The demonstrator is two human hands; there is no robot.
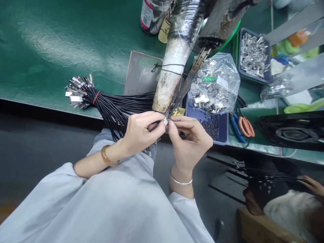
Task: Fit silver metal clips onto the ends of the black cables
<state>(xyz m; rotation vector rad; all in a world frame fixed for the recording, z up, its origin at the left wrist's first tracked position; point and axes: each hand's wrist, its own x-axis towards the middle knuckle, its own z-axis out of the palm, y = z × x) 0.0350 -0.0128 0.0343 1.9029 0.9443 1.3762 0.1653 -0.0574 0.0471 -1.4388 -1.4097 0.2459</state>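
Between my fingertips is a small silvery metal clip (166, 121), right under the lower end of a soldering-iron-like metal arm (184, 84). My left hand (144, 130) is closed in a pinch on the clip from the left. From the right, my right hand (189, 136) pinches at the same spot; its thumb and forefinger meet at the clip's edge. Anything thinner in the fingers is too small to make out. A bundle of black cables (113, 103) with metal ends, tied by a red band, lies beside my left hand and hangs over the table edge.
A plastic-wrapped white tube (167, 77) slants down above my hands. To the right are a bag of metal clips (214, 87), a blue tray (222, 130), orange-and-blue-handled pliers (246, 126) and a bin of metal pieces (254, 55). Another person (291, 209) sits at lower right.
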